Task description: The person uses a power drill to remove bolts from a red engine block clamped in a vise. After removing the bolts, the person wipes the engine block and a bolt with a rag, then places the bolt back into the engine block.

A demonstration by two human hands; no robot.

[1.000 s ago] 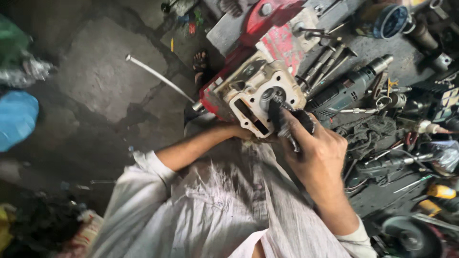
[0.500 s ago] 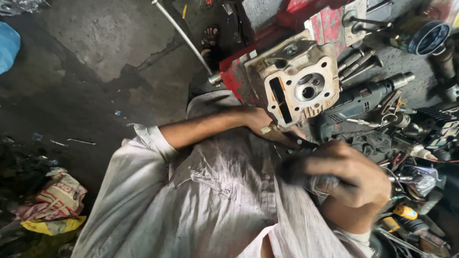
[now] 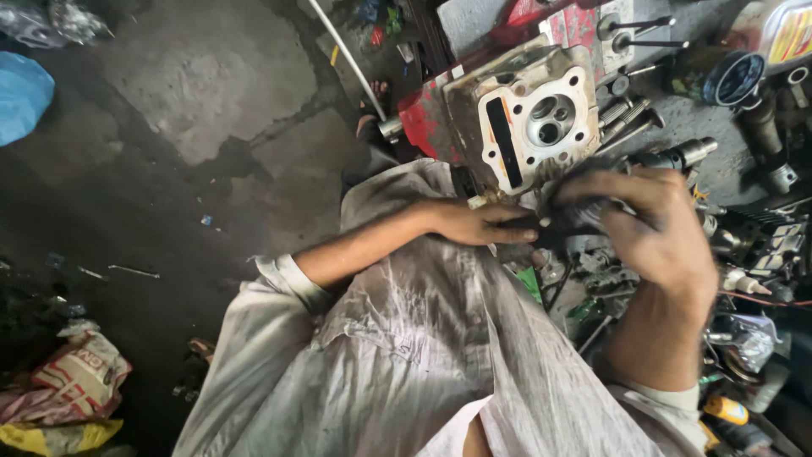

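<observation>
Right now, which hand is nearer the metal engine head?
Left. The left hand sits just under the engine head, by its lower edge; the right hand is below and right of it.

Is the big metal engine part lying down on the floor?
No, the engine part sits up on the cluttered workbench, just above the person's left hand and right hand.

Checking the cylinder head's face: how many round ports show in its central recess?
2: both sit in the recess of the cylinder head, the larger port upper left, the smaller port just below it. Nothing covers the recess.
</observation>
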